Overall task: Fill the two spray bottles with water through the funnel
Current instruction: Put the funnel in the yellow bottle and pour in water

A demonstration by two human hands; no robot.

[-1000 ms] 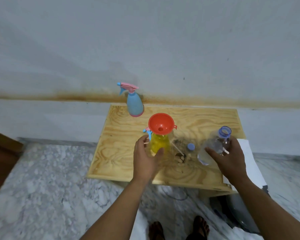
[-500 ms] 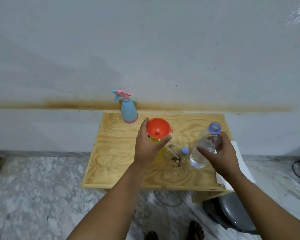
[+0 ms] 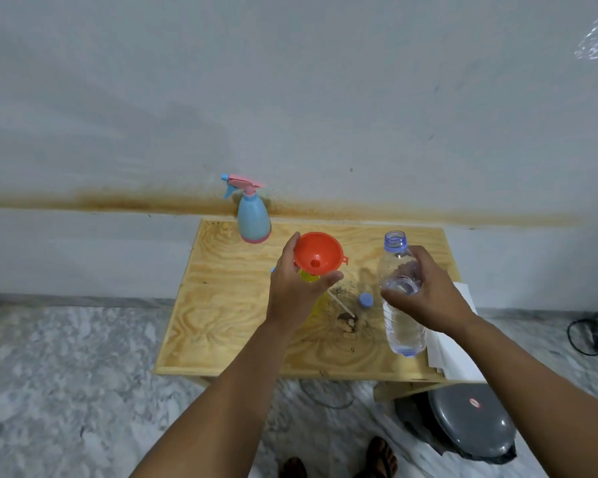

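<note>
An orange funnel sits in the neck of a yellow spray bottle near the middle of the wooden table. My left hand grips the funnel's rim and hides most of the yellow bottle. My right hand grips an uncapped clear water bottle, lifted off the table and roughly upright, to the right of the funnel. The bottle's blue cap lies on the table between my hands. A blue spray bottle with a pink trigger head stands at the table's back edge.
A thin stick and dark stains lie beside the cap. White paper hangs off the table's right side. A grey lidded container and a black cable are on the marble floor. A wall stands close behind the table.
My left hand rose from the yellow bottle's body to the funnel's rim. My right hand lifted the water bottle off the table and brought it more upright.
</note>
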